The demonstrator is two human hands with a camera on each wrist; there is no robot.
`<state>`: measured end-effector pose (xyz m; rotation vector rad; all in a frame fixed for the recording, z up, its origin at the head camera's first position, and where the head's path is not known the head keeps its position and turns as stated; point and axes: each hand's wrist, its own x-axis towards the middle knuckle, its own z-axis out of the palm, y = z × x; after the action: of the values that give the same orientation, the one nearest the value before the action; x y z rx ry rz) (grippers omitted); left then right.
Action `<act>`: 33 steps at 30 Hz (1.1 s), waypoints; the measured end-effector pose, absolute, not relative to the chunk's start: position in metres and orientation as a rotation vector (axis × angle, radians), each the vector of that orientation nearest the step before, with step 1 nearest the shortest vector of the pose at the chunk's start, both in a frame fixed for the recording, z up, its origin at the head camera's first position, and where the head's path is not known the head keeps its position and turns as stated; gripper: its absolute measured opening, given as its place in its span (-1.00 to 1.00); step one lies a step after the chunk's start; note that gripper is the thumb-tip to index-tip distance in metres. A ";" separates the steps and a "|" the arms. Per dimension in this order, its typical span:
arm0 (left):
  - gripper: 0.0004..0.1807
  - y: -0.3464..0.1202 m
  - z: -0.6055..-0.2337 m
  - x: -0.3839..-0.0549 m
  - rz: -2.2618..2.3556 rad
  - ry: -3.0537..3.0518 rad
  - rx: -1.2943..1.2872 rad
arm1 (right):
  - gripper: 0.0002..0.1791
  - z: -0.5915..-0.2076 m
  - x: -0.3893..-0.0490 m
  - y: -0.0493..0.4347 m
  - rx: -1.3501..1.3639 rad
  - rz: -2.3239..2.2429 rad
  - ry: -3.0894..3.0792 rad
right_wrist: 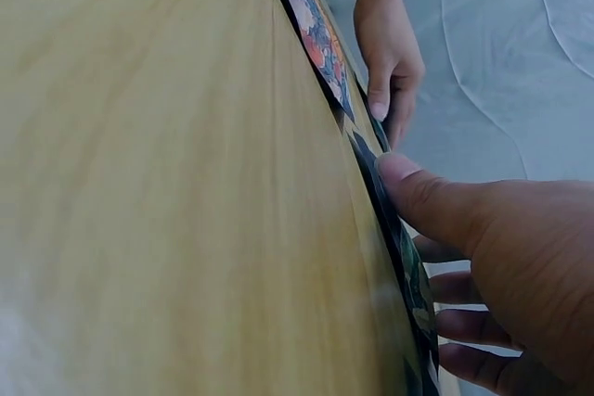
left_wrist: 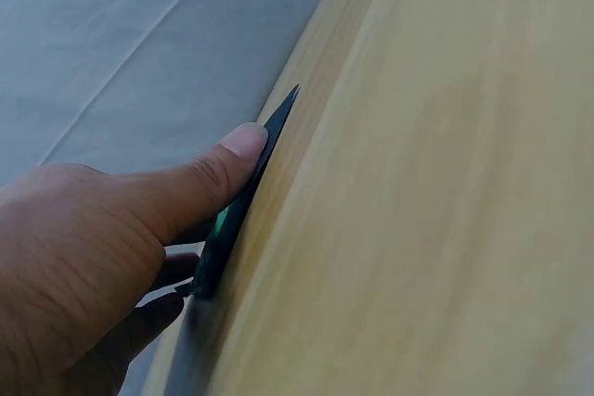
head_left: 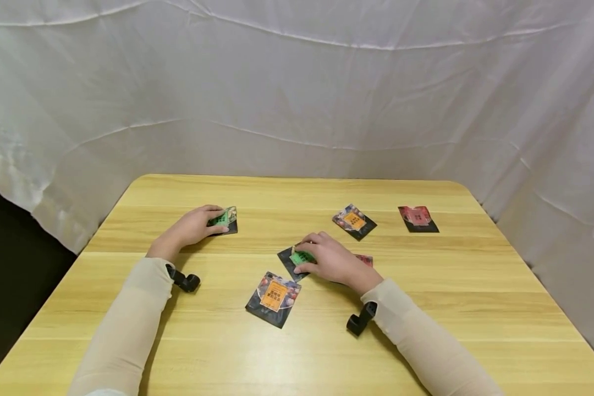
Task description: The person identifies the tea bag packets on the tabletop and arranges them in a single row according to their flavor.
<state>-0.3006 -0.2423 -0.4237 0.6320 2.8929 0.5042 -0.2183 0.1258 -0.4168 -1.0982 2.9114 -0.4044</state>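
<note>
At the table's left, my left hand (head_left: 194, 224) grips a flat black packet with a green label (head_left: 231, 219), thumb and fingers at opposite sides. In the left wrist view its thumb (left_wrist: 243, 142) lies on the packet (left_wrist: 227, 234), close over the wood. Near the middle, my right hand (head_left: 334, 257) spans another green-labelled packet (head_left: 291, 265), holding it between thumb and spread fingers. The right wrist view has that packet (right_wrist: 394, 229) low along the tabletop. A red packet (head_left: 365, 259) shows partly beneath my right hand; the rest is hidden.
An orange-labelled packet (head_left: 274, 300) lies in front of the right hand's packet, its corner close to it. Farther back are another orange-labelled packet (head_left: 355, 222) and a red one (head_left: 418, 219). A pale curtain (head_left: 297, 99) hangs behind the wooden table (head_left: 475, 308).
</note>
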 end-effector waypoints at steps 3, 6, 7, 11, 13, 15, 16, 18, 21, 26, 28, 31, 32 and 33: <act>-0.20 -0.241 -0.422 -0.298 0.458 2.905 0.674 | -0.38 -0.417 -0.218 0.125 -1.108 -0.407 2.917; -0.21 -0.242 -0.422 -0.293 0.426 2.908 0.703 | -0.38 -0.418 -0.217 0.124 -1.105 -0.414 2.911; -0.22 -0.243 -0.422 -0.291 0.420 2.905 0.706 | -0.38 -0.419 -0.216 0.124 -1.103 -0.421 2.905; -0.22 -0.243 -0.422 -0.283 0.436 2.893 0.747 | -0.39 -0.420 -0.216 0.124 -1.066 -0.395 2.910; -0.23 -0.242 -0.420 -0.280 0.451 2.892 0.773 | -0.40 -0.420 -0.216 0.125 -1.051 -0.389 2.920; -0.24 -0.241 -0.417 -0.276 0.465 2.885 0.797 | -0.40 -0.419 -0.216 0.125 -1.046 -0.388 2.932; -0.24 -0.240 -0.416 -0.274 0.462 2.882 0.811 | -0.41 -0.419 -0.216 0.126 -1.046 -0.386 2.934; -0.25 -0.239 -0.414 -0.270 0.450 2.872 0.832 | -0.41 -0.417 -0.216 0.126 -1.051 -0.389 2.933; -0.24 -0.238 -0.411 -0.262 0.431 2.862 0.856 | -0.41 -0.416 -0.216 0.126 -1.062 -0.384 2.928; -0.24 -0.240 -0.410 -0.251 0.449 2.865 0.881 | -0.42 -0.415 -0.214 0.124 -1.053 -0.372 2.934; -0.23 -0.241 -0.410 -0.247 0.453 2.861 0.895 | -0.41 -0.415 -0.213 0.123 -1.042 -0.357 2.935; -0.22 -0.245 -0.412 -0.242 0.449 2.858 0.906 | -0.40 -0.415 -0.212 0.122 -1.034 -0.338 2.933; -0.21 -0.246 -0.412 -0.241 0.450 2.859 0.907 | -0.40 -0.414 -0.211 0.121 -1.035 -0.331 2.932; -0.20 -0.248 -0.413 -0.239 0.451 2.861 0.910 | -0.40 -0.414 -0.211 0.121 -1.035 -0.327 2.931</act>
<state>-0.2395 -0.2475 -0.4129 0.9101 2.8606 0.4513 -0.2109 0.1207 -0.4139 -1.0346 2.9312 -0.3268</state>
